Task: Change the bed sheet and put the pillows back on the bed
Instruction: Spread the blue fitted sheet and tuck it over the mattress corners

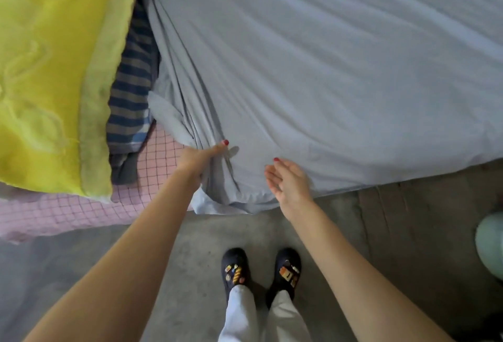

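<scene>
The person is standing at the edge of the bed, looking down over both bare forearms, which are reaching forward from the bottom of the view. The left hand (200,158) is gripping a bunched corner of the pale blue sheet (326,69), the thumb lying on top of the cloth and the fingers curling under the gathered folds. Creases are fanning out from that grip up toward the far left side of the bed. The left arm is stretching out nearly straight, the wrist level with the bed's edge.

The right hand (288,182) is hovering just beside the left, over the sheet's hanging edge, palm turned inward and upward, fingers relaxed and slightly spread, holding nothing. Whether it is touching the cloth is hard to tell. Its forearm is angling in from the lower right.

The sheet is lying spread across the mattress, covering most of the upper right of the view, and its edge is draping down toward the floor (190,246) in front of the person. To the left, a yellow blanket (49,69) is lying in a heap, with a blue striped cloth (130,91) wedged between it and the sheet, and a pink checked cloth (152,167) showing underneath them. Below, two dark slippers (261,271) with small charms are resting on the grey floor, beneath light trouser legs. A pale green rounded thing (491,243) is sitting at the right edge, too cropped to identify.
</scene>
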